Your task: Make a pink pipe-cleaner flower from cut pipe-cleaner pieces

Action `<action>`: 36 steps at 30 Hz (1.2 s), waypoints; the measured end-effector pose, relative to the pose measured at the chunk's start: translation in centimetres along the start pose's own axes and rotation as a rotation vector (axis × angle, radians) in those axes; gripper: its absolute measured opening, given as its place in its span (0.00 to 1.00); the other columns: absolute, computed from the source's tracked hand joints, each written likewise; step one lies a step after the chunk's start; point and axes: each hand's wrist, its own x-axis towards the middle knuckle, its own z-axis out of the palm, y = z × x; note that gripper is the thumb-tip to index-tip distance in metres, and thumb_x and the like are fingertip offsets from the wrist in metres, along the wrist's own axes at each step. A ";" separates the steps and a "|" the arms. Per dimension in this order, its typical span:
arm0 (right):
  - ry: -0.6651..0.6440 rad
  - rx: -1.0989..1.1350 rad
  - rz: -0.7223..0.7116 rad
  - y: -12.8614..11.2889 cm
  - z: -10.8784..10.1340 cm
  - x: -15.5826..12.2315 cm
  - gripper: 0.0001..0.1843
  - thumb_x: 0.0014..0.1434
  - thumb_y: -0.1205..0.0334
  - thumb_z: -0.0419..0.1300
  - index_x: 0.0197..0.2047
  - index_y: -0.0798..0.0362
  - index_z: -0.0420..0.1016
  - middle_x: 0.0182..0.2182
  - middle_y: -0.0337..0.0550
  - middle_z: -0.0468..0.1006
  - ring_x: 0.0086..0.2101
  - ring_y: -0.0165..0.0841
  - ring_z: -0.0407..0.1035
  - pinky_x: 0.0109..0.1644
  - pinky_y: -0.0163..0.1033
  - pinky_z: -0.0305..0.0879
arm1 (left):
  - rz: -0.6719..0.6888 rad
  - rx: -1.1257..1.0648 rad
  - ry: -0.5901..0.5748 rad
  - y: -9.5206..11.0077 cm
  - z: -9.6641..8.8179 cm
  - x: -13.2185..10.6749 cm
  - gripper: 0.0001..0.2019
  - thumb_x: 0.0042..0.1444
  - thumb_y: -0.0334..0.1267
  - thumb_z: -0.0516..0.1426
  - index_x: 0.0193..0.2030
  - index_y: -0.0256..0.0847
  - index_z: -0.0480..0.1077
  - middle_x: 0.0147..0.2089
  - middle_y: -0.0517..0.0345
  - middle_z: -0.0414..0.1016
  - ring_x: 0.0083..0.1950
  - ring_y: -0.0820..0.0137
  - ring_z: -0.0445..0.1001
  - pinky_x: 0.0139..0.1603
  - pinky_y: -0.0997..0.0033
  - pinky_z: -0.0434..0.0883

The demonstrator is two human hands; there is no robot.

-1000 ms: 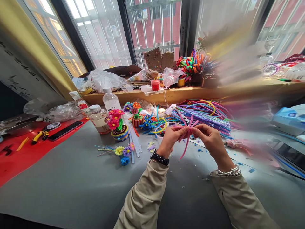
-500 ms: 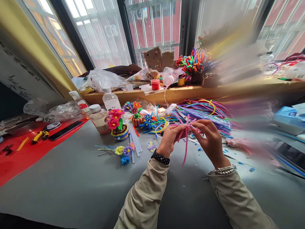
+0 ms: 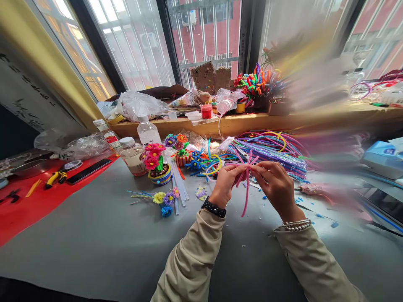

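Observation:
Pink pipe cleaners (image 3: pixel 246 196) cross in a star shape above the grey table, their ends fanning up and one long end hanging down. My left hand (image 3: pixel 224 183) pinches them near the crossing from the left side. From the right, my right hand (image 3: pixel 274 183) is closed with thumb and fingers on the pipe cleaners at the same crossing. The fingers partly hide the joint. Behind my hands lies a heap of colourful pipe cleaners (image 3: pixel 267 153). Left of them stands a small pot of pink pipe-cleaner flowers (image 3: pixel 160 176), with loose yellow, purple and blue flowers (image 3: pixel 163 200) in front.
Clear glue sticks (image 3: pixel 180 184) lie beside the pot. Plastic bottles (image 3: pixel 132 156) stand farther left. A phone (image 3: pixel 89 171) and yellow-black pliers (image 3: pixel 56 179) rest on a red sheet (image 3: pixel 34 205). A glue gun (image 3: pixel 310 188) is at right. The windowsill (image 3: pixel 189 126) holds clutter.
My right fingers have shifted slightly and straightened toward the crossing of the pink pipe cleaners. Both hands still hold them in nearly the same place; the view has shifted slightly.

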 end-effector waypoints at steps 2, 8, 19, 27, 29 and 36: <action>-0.014 -0.005 -0.019 0.0 0.0 0.0 0.10 0.54 0.67 0.55 0.41 0.52 0.71 0.33 0.44 0.72 0.33 0.32 0.65 0.38 0.36 0.64 | -0.009 -0.013 0.009 0.0 0.0 0.0 0.06 0.32 0.33 0.63 0.20 0.34 0.71 0.20 0.61 0.70 0.23 0.80 0.66 0.27 0.79 0.60; -0.011 -0.024 -0.011 0.0 -0.1 0.1 0.08 0.54 0.67 0.55 0.38 0.53 0.71 0.31 0.44 0.72 0.32 0.32 0.65 0.39 0.37 0.63 | 0.006 0.030 0.007 -0.1 0.0 0.0 0.06 0.33 0.33 0.63 0.20 0.33 0.71 0.19 0.60 0.70 0.22 0.80 0.65 0.25 0.79 0.59; -0.058 0.509 0.652 -1.5 0.5 0.5 0.08 0.50 0.60 0.55 0.23 0.53 0.67 0.23 0.38 0.65 0.23 0.28 0.57 0.26 0.35 0.55 | 0.206 0.241 -0.018 0.3 0.5 -0.5 0.06 0.37 0.36 0.61 0.20 0.35 0.71 0.19 0.62 0.67 0.21 0.80 0.63 0.25 0.77 0.61; -0.266 1.144 1.128 -1.0 0.4 0.6 0.10 0.46 0.56 0.56 0.22 0.54 0.65 0.17 0.33 0.59 0.19 0.24 0.53 0.21 0.32 0.51 | 0.216 0.296 -0.062 0.6 0.4 -0.5 0.08 0.37 0.38 0.61 0.19 0.35 0.71 0.19 0.61 0.67 0.21 0.79 0.64 0.25 0.77 0.62; -0.233 0.961 0.945 -0.7 0.1 0.6 0.09 0.49 0.56 0.55 0.28 0.53 0.68 0.21 0.36 0.63 0.21 0.26 0.56 0.22 0.32 0.54 | 0.150 0.230 -0.023 0.7 0.2 -0.3 0.08 0.36 0.38 0.62 0.19 0.35 0.71 0.17 0.62 0.67 0.20 0.80 0.63 0.25 0.77 0.61; -0.005 0.232 0.231 0.1 -0.2 0.2 0.11 0.53 0.66 0.53 0.40 0.47 0.70 0.36 0.44 0.67 0.32 0.32 0.63 0.31 0.37 0.62 | -0.021 0.124 -0.007 0.8 -0.1 -0.2 0.08 0.34 0.36 0.62 0.20 0.33 0.71 0.19 0.61 0.67 0.21 0.80 0.63 0.26 0.76 0.60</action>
